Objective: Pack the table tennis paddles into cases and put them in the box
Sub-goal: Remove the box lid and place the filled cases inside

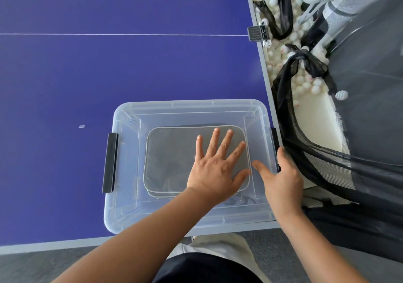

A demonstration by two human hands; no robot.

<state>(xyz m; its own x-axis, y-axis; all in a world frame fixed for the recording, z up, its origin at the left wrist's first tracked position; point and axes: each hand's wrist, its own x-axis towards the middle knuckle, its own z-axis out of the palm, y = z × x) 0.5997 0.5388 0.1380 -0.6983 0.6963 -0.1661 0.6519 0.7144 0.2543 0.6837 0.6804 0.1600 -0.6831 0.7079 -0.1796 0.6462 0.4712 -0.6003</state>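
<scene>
Far left: the blue table tennis table [109, 75] is carrying everything, with its white centre line [122, 34] running across the far part and a small pale scrap [81, 126] lying on the surface left of the box.

Centre: the clear plastic box [122, 195] is sitting at the table's near right corner, its right side close to the right edge and its near side close to the near edge. A dark latch [110, 162] is showing on its left side. Inside, grey zipped cases [168, 158] are lying flat in a stack on the box floor; a second case edge is showing under the top one at the near side. You are pressing your left hand [214, 171] flat on the top case, fingers straight and spread apart, gripping nothing.

Right of centre: your right hand [281, 178] is resting on the box's right rim beside the right latch, thumb pointing into the box and fingers bending over the outer edge; whether they are clamping the rim cannot be told.

Far right: beyond the table's right edge, black netting [305, 130] is hanging over a heap of white balls [283, 60].
</scene>
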